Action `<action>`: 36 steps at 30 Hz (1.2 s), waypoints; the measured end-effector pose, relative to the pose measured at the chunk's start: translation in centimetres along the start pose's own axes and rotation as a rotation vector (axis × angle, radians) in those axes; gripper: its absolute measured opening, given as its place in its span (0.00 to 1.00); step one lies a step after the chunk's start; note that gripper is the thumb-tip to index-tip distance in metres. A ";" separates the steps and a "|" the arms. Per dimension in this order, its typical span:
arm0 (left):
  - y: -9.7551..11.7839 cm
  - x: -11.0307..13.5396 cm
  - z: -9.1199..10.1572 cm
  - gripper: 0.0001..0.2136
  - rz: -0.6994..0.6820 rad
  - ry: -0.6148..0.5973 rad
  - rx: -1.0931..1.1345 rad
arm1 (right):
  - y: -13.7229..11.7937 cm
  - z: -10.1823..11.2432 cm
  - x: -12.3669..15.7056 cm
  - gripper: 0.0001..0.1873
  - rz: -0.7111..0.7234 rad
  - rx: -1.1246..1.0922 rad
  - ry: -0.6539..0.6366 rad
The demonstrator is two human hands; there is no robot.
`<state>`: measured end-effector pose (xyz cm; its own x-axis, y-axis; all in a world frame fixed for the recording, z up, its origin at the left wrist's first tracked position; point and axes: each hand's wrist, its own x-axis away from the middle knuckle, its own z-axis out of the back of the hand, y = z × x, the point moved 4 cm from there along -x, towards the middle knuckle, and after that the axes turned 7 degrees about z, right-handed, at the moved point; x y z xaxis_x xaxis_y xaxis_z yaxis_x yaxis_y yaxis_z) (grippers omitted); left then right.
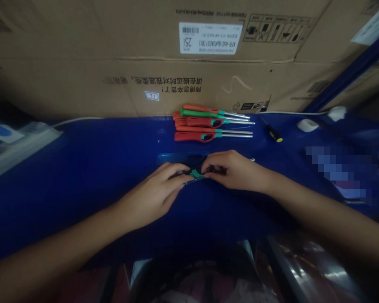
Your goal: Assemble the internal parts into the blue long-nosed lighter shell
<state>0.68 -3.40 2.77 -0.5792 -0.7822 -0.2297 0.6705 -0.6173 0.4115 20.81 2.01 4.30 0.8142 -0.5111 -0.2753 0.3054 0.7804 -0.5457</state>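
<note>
My left hand [164, 185] is closed in a pinch at the left side of a small green plastic part [196, 173], which sits on a dark blue casing half that my fingers mostly hide. At the right end of the same green part, my right hand [230, 170] has thumb and forefinger pressed together. Just behind lies a blue plastic shell [166, 158], flat on the blue table and partly covered by my hands. A short metal tip [252, 160] shows past my right hand; what it belongs to is hidden.
Several red, orange and green stick lighters [197, 122] lie piled against a cardboard box [91, 92]. To their right are a black and yellow screwdriver [274, 134] and a white object [307, 125]. A clear plastic bag [28, 143] lies at the left.
</note>
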 end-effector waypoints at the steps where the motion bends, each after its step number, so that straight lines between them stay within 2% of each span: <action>1: 0.0 0.0 0.0 0.17 -0.003 -0.002 0.000 | 0.0 0.0 0.0 0.07 0.001 0.011 0.004; 9: -0.1 0.1 -0.1 0.19 -0.016 -0.022 0.003 | -0.3 0.2 -0.2 0.06 -0.010 -0.003 -0.068; 13: -0.1 -0.2 -0.1 0.18 -0.009 -0.023 0.008 | -0.4 0.2 -0.1 0.06 -0.019 0.071 -0.062; 19: -0.1 -0.3 -0.1 0.19 -0.023 -0.008 0.023 | -0.9 0.1 0.2 0.09 0.050 0.247 -0.118; 30: -0.4 -0.1 -0.4 0.19 -0.044 -0.010 0.014 | -0.6 0.6 0.0 0.12 0.049 -0.021 -0.163; 32: -0.4 -0.1 -0.5 0.19 -0.045 -0.016 0.018 | -0.2 0.6 0.0 0.10 0.052 -0.070 -0.141; 36: -0.4 -0.3 -0.5 0.18 -0.053 0.006 0.035 | 1.7 1.1 -0.2 0.12 0.095 0.001 0.070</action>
<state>0.78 -2.99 2.22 -0.6106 -0.7489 -0.2577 0.6220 -0.6549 0.4293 21.69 3.81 4.27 0.8030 -0.4584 -0.3808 0.2285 0.8270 -0.5136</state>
